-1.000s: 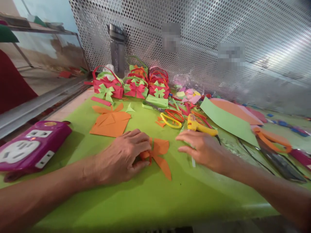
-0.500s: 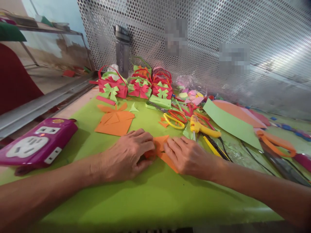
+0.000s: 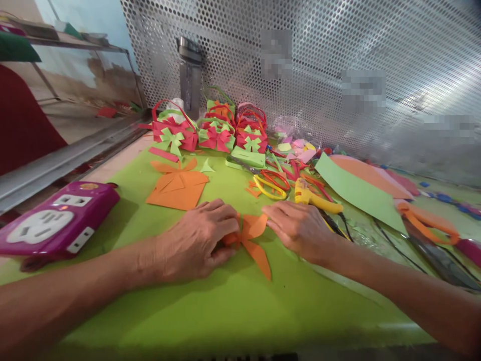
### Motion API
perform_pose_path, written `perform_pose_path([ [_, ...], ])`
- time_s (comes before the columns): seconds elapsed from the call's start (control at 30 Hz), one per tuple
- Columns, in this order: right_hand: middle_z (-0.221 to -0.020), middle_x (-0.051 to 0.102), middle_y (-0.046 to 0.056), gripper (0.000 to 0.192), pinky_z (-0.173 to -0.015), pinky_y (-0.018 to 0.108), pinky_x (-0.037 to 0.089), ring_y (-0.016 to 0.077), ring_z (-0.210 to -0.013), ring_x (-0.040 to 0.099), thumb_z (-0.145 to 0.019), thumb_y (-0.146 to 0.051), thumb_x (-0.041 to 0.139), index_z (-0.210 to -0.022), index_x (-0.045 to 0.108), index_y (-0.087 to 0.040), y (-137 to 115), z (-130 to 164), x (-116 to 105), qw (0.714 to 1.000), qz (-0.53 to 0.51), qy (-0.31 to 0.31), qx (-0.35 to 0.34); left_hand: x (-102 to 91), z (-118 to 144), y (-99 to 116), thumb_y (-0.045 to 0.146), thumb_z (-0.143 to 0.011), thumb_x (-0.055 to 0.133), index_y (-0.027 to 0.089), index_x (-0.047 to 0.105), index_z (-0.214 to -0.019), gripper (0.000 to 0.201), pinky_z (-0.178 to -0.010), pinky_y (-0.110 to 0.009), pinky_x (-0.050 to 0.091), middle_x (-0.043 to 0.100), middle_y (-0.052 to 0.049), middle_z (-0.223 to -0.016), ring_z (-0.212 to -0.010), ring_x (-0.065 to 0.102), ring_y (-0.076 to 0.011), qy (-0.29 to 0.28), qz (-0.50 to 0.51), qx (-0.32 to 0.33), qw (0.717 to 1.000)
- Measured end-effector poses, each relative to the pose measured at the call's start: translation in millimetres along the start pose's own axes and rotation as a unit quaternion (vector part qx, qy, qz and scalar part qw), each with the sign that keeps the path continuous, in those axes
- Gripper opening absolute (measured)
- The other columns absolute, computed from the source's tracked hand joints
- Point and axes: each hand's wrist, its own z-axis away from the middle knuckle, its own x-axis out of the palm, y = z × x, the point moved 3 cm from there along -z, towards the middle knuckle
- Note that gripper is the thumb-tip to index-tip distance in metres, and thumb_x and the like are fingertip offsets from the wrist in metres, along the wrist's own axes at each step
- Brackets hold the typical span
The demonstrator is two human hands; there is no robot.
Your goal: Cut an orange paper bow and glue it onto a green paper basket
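1. Since half a second ago, the right hand (image 3: 298, 228) has drawn back off the folded orange paper bow (image 3: 250, 238); only its fingertips now touch the bow's upper right loop, fingers flat and pinching nothing.
2. The left hand (image 3: 197, 240) stays closed around the bow's knotted middle, pinning it to the mat.
3. The bow lies at the centre of the work area, its long tail pointing to 5 o'clock.
4. Counted: 1 yellow glue gun (image 3: 313, 198) at 1 o'clock of the right hand, 1 flat orange paper cut-out (image 3: 178, 188) at 11 o'clock of the left hand, 1 magenta power strip (image 3: 56, 220) at 9 o'clock, and 1 large orange-handled pair of scissors (image 3: 428, 228) at 3 o'clock. The red and green paper baskets (image 3: 210, 133) at 12 o'clock are too crowded to count.
5. The surface is a lime-green mat (image 3: 225, 311); a perforated metal screen (image 3: 338, 60) backs it.
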Motion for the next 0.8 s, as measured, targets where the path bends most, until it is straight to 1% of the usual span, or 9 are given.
perform_pose_path([
  [0.07,-0.083,0.071,0.008,0.017,-0.06,0.029,0.044,0.0195,-0.071,0.065,-0.089,-0.017,0.055,-0.099,0.068,-0.012,4.1,-3.1,1.4,0.992,-0.104,-0.02,0.075,-0.2,0.2,0.4,0.017,-0.083,0.058,0.014,0.061,-0.087,0.006,-0.081,-0.04,0.045,0.061,-0.01,-0.101,-0.092,0.052,-0.0243,0.004,-0.001,-0.001,1.0],
  [0.13,-0.075,0.07,0.004,0.02,-0.057,0.026,0.043,0.0157,-0.064,0.062,-0.087,-0.019,0.057,-0.103,0.067,-0.014,8.8,-7.2,4.7,0.953,-0.246,-0.055,0.165,-0.3,0.1,1.0,0.016,-0.083,0.058,0.014,0.061,-0.086,0.004,-0.08,-0.039,0.045,0.061,-0.01,-0.099,-0.09,0.052,-0.0239,0.002,0.001,-0.002,1.0],
  [0.17,-0.071,0.068,0.002,0.022,-0.055,0.025,0.044,0.0138,-0.059,0.061,-0.086,-0.02,0.057,-0.106,0.066,-0.014,10.7,-8.9,7.3,0.918,-0.326,-0.08,0.21,-0.5,0.1,1.3,0.016,-0.083,0.058,0.015,0.061,-0.085,0.004,-0.08,-0.039,0.045,0.061,-0.009,-0.098,-0.09,0.052,-0.0237,0.0,0.002,-0.002,1.0],
  [0.23,-0.066,0.065,-0.001,0.028,-0.052,0.023,0.044,0.0108,-0.053,0.058,-0.085,-0.02,0.057,-0.111,0.062,-0.014,12.2,-11.5,13.4,0.824,-0.473,-0.135,0.28,-0.9,0.2,1.7,0.016,-0.083,0.058,0.015,0.061,-0.085,0.004,-0.08,-0.039,0.045,0.06,-0.009,-0.097,-0.09,0.052,-0.0237,-0.003,0.003,-0.002,1.0],
  [0.3,-0.064,0.064,-0.002,0.029,-0.049,0.021,0.044,0.0091,-0.051,0.057,-0.085,-0.021,0.058,-0.113,0.06,-0.013,11.6,-13.1,18.3,0.733,-0.576,-0.171,0.318,-1.3,0.4,1.6,0.017,-0.083,0.059,0.015,0.061,-0.086,0.004,-0.081,-0.039,0.045,0.061,-0.009,-0.099,-0.09,0.053,-0.0239,-0.002,0.002,-0.002,1.0],
  [0.4,-0.06,0.062,-0.004,0.026,-0.045,0.017,0.042,0.0069,-0.047,0.055,-0.083,-0.028,0.065,-0.104,0.061,-0.013,9.5,-14.3,23.3,0.646,-0.659,-0.195,0.332,-1.2,0.5,1.2,0.018,-0.083,0.059,0.015,0.061,-0.088,0.006,-0.082,-0.04,0.045,0.061,-0.01,-0.101,-0.092,0.053,-0.0243,-0.001,0.003,-0.002,1.0],
  [0.5,-0.058,0.063,-0.003,0.032,-0.042,0.015,0.041,0.0054,-0.044,0.053,-0.078,-0.039,0.073,-0.093,0.062,-0.013,7.6,-15.2,26.7,0.606,-0.698,-0.213,0.315,-0.6,0.2,1.3,0.018,-0.084,0.059,0.014,0.062,-0.089,0.007,-0.083,-0.04,0.044,0.061,-0.01,-0.101,-0.093,0.052,-0.0248,-0.006,0.004,-0.003,1.0],
  [0.7,-0.055,0.063,-0.005,0.047,-0.037,0.013,0.038,0.0038,-0.037,0.048,-0.078,-0.051,0.071,-0.106,0.061,-0.014,9.0,-22.8,27.4,0.571,-0.74,-0.261,0.24,-0.1,0.0,1.6,0.018,-0.083,0.06,0.014,0.061,-0.085,0.005,-0.08,-0.04,0.044,0.059,-0.009,-0.095,-0.089,0.051,-0.0242,-0.003,0.005,-0.006,1.0],
  [0.8,-0.054,0.062,-0.006,0.045,-0.036,0.012,0.037,0.0034,-0.036,0.049,-0.078,-0.05,0.072,-0.102,0.062,-0.014,10.6,-27.9,28.4,0.555,-0.752,-0.284,0.212,0.1,0.2,0.7,0.018,-0.083,0.059,0.014,0.061,-0.087,0.006,-0.078,-0.039,0.045,0.058,-0.008,-0.093,-0.088,0.05,-0.0237,0.0,0.006,-0.005,1.0],
])
